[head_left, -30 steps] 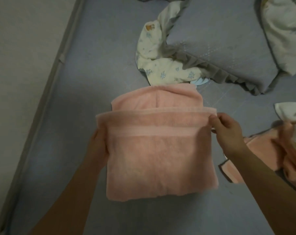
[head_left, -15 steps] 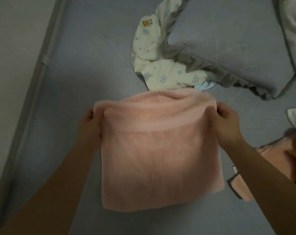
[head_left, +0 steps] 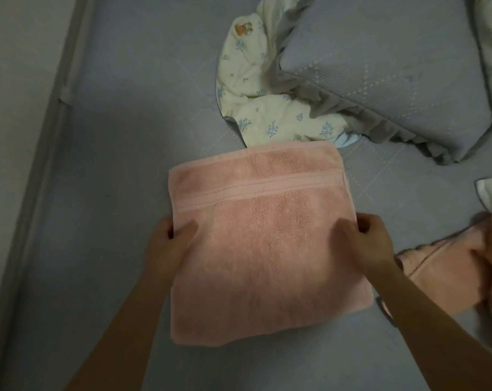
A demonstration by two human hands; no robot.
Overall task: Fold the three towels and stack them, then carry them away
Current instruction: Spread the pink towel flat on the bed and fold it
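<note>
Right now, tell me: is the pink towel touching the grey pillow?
No. The pink towel lies apart from the grey pillow, with bare mattress between them.

We now have the towel (head_left: pixel 264 249) folded flat on the bed, and our hands (head_left: pixel 168 244) (head_left: pixel 371 244) sit lower, gripping its side edges.

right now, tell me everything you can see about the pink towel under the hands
The pink towel is terry cloth, folded into a rough square lying flat on the grey mat. A smooth woven band runs across its far part. The left hand and right hand grip its side edges, thumbs on top. Its far edge meets the floral cloth.
</note>
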